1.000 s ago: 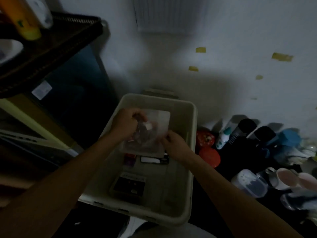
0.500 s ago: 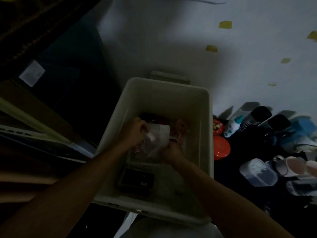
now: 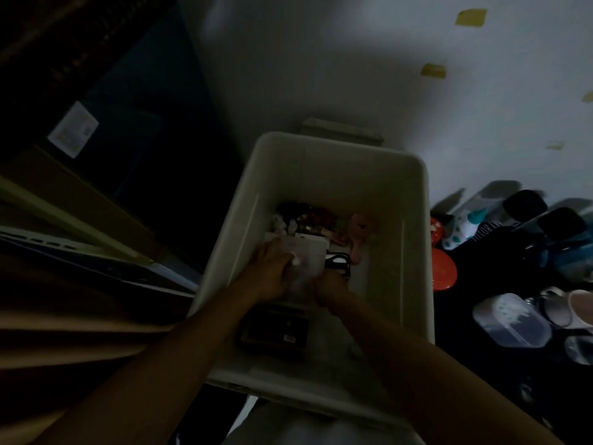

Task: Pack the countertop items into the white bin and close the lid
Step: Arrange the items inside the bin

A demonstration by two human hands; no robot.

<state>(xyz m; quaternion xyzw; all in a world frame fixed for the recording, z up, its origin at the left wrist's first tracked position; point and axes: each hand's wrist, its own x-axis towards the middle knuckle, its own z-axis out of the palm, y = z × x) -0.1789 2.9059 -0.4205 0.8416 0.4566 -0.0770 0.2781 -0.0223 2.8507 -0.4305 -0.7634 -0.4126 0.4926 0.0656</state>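
The white bin (image 3: 414,252) stands open in the middle of a dim scene. Both my hands are down inside it on a clear plastic bag (image 3: 305,261) with small things in it. My left hand (image 3: 272,271) grips the bag's left side. My right hand (image 3: 330,287) holds its near right corner with curled fingers. A dark flat box (image 3: 276,329) lies near the bin's front wall under my wrists. At the far end of the bin lie a pink plush toy (image 3: 361,232), a dark red bundle (image 3: 308,216) and a black cable (image 3: 337,261).
On the black counter to the right stand a red round lid (image 3: 444,271), a white spotted bottle (image 3: 462,229), dark-capped bottles (image 3: 526,207), a clear plastic container (image 3: 510,319) and pink cups (image 3: 577,309). Dark shelving (image 3: 96,187) fills the left. A white wall rises behind.
Both hands have lowered the clear bag from above the bin's rim down onto the items at the bottom. The view has tilted down and closer to the bin.
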